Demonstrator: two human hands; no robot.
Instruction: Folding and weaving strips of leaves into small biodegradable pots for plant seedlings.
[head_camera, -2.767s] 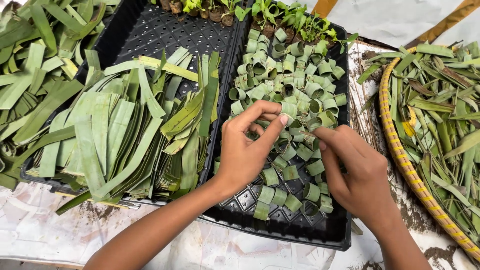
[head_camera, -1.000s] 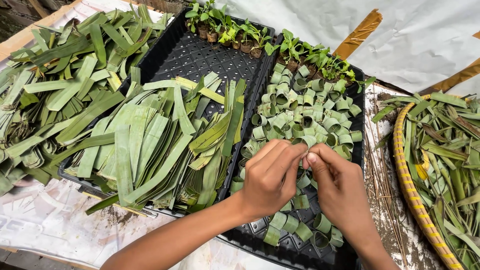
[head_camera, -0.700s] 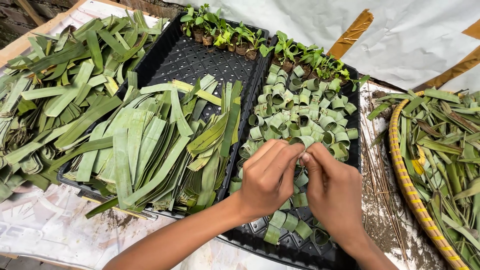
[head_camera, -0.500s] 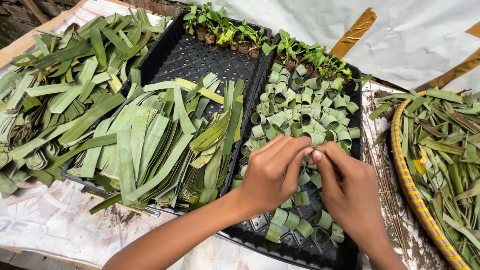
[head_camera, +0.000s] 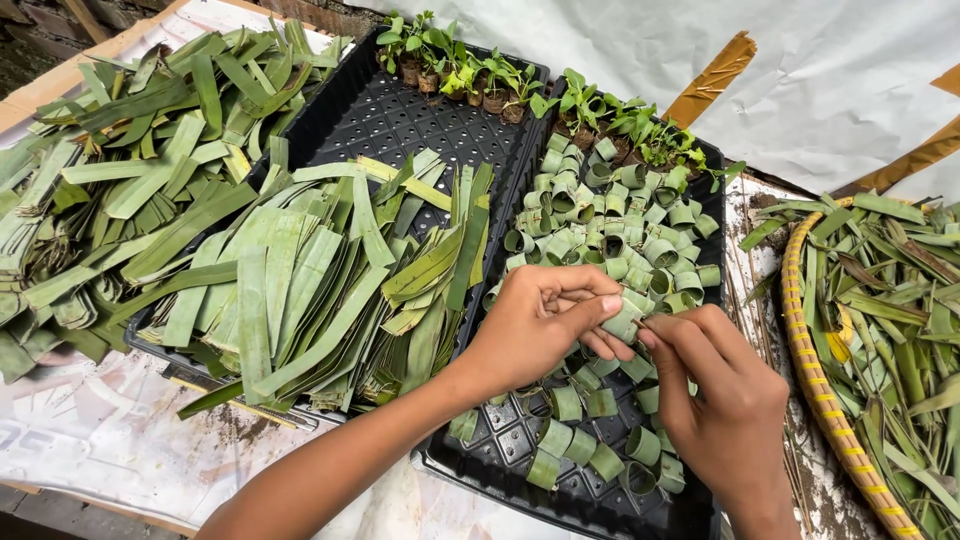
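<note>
Since the earlier frame both hands have been drawn together; a leaf ring is pinched by left hand and right hand; if grip slackens, it could uncurl.

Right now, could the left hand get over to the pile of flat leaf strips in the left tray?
Probably yes. The left hand is pinching a rolled leaf ring, but the flat leaf strips lie just beside its wrist with nothing between. It would likely have to let go of the ring first.
</note>
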